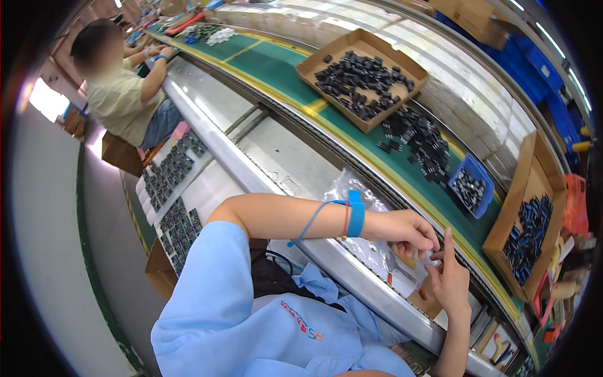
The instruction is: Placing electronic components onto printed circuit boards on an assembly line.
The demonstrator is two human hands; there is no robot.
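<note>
My left hand (407, 230) reaches across the metal edge, with its fingers curled and the fingertips close together. Just below and to the right is my right hand (450, 280), its index finger stretched up and its thumb and other fingers bent toward the left hand. Between the two hands shows a small whitish, translucent bit (428, 257), too small to name. Around my left wrist is a blue strap (355, 215) with a cord. Beneath the hands lie a clear plastic bag (358, 191) and a white sheet (405, 281).
Beyond the hands runs a green conveyor (270, 66). On it are a cardboard tray (308, 70) of black parts, a loose heap of black components (418, 141) and a blue bin (482, 209). A cardboard box (493, 242) holds blue-black capacitors. Circuit boards (173, 169) and another person (122, 94) are at left.
</note>
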